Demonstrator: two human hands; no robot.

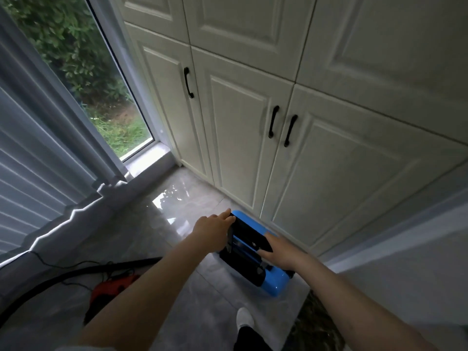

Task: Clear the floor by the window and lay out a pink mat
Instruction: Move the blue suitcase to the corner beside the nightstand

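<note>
Both hands on the blue-and-black machine (253, 252), on the floor (177, 224) against the cabinet (316, 186): left hand (212, 230) curls over its edge, right hand (278, 252) lies flat. An uneven grip risks tipping it into the doors. No pink mat visible.

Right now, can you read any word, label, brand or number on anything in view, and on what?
None readable. The blue and black plastic machine on the floor, held by the left hand and right hand, shows no legible marking; the red device is too blurred.
</note>
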